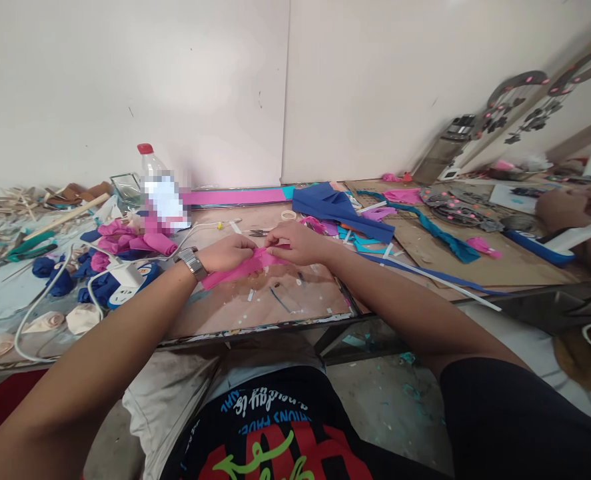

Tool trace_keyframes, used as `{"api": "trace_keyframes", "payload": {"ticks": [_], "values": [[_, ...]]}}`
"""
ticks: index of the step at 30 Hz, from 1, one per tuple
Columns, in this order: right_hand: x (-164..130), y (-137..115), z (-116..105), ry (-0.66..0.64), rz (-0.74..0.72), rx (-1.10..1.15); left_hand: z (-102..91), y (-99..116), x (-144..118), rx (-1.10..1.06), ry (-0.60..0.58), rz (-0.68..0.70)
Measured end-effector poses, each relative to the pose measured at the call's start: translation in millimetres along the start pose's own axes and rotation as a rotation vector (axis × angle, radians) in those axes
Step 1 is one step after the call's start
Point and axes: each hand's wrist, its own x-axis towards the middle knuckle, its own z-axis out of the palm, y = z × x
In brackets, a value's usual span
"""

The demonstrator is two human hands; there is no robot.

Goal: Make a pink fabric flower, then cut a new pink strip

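One pink strip point(242, 268) sits near the centre of the frame, gripped at the fingertips by the left hand point(228, 257) and the right hand point(300, 243), which stand close together just above the surface point(215, 317). A metal watch point(194, 263) circles the left wrist. Just beyond the hands lies a small pale ring point(288, 215), and right of it a folded piece of dark blue fabric point(342, 210). Bunched pink fabric point(125, 237) is heaped left of centre, behind a blue-and-white power strip point(130, 287); cream rosettes point(82, 319) lie at the lower left. A red-capped bottle point(146, 150) stands behind the heap. At the right, a thin white stick point(445, 283) slants toward the surface's near edge. Near the frame's right edge, a co-worker's hand point(560, 210) is blurred; I cannot tell its grip.
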Motion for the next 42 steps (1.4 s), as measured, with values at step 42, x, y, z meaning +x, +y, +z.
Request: {"api": "trace_keyframes", "payload": {"ticks": [42], "values": [[1.5, -1.7, 3.5, 0.116, -0.082, -0.017, 2.5, -4.7, 3.7, 0.037, -0.027, 0.105]]}}
